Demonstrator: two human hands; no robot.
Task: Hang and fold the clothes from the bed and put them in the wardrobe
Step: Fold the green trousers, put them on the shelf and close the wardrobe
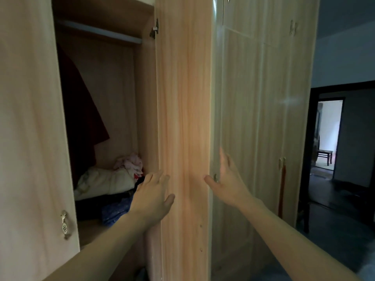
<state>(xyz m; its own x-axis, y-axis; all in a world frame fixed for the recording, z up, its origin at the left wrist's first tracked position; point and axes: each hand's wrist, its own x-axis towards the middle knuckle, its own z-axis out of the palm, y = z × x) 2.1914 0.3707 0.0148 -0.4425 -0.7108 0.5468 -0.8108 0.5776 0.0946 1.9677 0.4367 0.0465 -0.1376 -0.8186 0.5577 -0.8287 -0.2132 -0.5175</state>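
Door (pixel 182 98) of wardrobe (pixel 113 78) standing ajar between both grips. Left grip (pixel 152 196) pressing flat on inner face, fingers straight. Right grip (pixel 227 179) spreading open against outer face beside handle (pixel 216 178). Neither holding anything, probably just steadying door's swing. Clothes (pixel 107 179) lying heaped inside, dark red garment (pixel 81 118) hanging alongside.

- We can read no text, numbers, brands or signs here.
- The nearest candidate is the oval plate on the door handle (pixel 64 227) of the wardrobe (pixel 253 98), on the left door. It carries a small mark, too blurred for us to tell whether it is lettering.
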